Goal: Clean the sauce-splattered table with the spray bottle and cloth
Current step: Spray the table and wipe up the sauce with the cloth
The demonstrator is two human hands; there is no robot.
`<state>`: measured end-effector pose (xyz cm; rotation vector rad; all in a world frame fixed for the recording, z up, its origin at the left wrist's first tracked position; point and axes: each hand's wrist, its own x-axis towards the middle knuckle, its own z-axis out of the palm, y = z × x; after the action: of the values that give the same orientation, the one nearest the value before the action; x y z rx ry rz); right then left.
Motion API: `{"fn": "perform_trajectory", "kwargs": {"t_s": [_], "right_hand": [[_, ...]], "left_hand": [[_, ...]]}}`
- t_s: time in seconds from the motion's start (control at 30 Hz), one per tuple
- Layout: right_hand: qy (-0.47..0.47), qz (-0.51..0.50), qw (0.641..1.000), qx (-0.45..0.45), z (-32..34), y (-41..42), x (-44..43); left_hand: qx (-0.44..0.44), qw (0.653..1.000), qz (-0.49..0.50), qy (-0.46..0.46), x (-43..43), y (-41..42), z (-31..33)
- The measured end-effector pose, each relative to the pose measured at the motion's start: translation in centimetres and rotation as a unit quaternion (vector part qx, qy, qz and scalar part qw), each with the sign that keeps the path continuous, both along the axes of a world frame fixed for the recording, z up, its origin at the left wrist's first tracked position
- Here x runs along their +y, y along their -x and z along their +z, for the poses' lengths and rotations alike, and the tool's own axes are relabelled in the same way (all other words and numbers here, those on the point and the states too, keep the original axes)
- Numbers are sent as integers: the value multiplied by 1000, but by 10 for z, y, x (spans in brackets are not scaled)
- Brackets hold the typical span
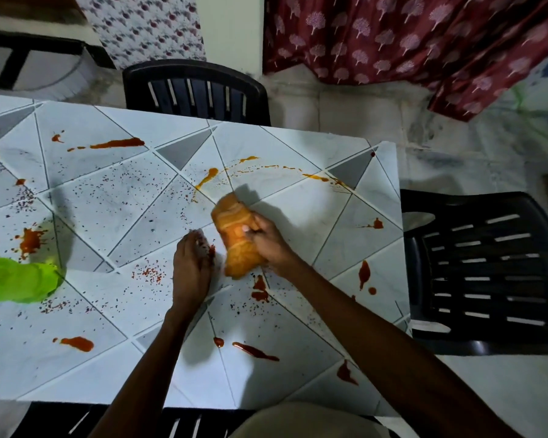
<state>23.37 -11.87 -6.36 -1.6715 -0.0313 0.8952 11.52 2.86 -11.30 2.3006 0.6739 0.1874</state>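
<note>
Two hands work over the white surface with grey triangle pattern [298, 197], which is spattered all over. At the far left I see a bright green, blurred bottle-like thing [16, 282], cut by the frame edge; its long axis runs left to right across my view, and I cannot read any label on it or be sure it is the sprayer. Just beyond it sits a red sauce blotch [30, 240], and a long red streak [121, 143] lies further back. Dark and red flecks are scattered between them.

Near the middle, the left hand [192, 263] rests palm down on the surface, fingers loose and together, holding nothing, its tips in a small patch of red flakes [211, 249]. Just to its right is the folded orange cloth [233, 235], motion-blurred. Its long axis runs near to far, tilted slightly, and its far end points toward a yellow-orange sauce trail [209, 175]. The right hand [266, 238] grasps the cloth from its right side, thumb lying across the top, pressing it against the surface.

More red smears [364, 273] lie to the right of the forearm. Off the right edge stands a black slatted plastic chair [487, 270]. No writing is legible anywhere.
</note>
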Motion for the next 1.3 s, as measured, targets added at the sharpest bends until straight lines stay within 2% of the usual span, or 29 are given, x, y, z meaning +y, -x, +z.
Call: {"fn": "perform_trajectory", "kwargs": {"t_s": [0.13, 0.37, 0.47, 0.57, 0.73, 0.9, 1.17, 1.3], "right_hand": [[-3, -87, 996, -5, 15, -1, -106], [53, -229, 972, -15, 17, 4, -273], [99, -238, 966, -29, 4, 18, -310], [125, -205, 970, -35, -9, 35, -319], [163, -152, 974, -43, -26, 44, -279], [123, -136, 982, -41, -27, 51, -209], [101, -24, 994, -38, -28, 64, -50], [89, 33, 995, -38, -37, 74, 43]], "left_hand": [[11, 995, -53, -84, -26, 9, -4], [29, 989, -69, -131, -83, 32, 8], [23, 987, -87, -134, -102, 43, 14], [43, 984, -95, -141, -108, 56, 11], [90, 982, -63, -153, -95, 75, 8], [120, 976, -48, -172, -57, 88, 3], [156, 961, -107, -200, 11, 86, -11], [108, 973, -116, -170, 36, 94, -14]]}}
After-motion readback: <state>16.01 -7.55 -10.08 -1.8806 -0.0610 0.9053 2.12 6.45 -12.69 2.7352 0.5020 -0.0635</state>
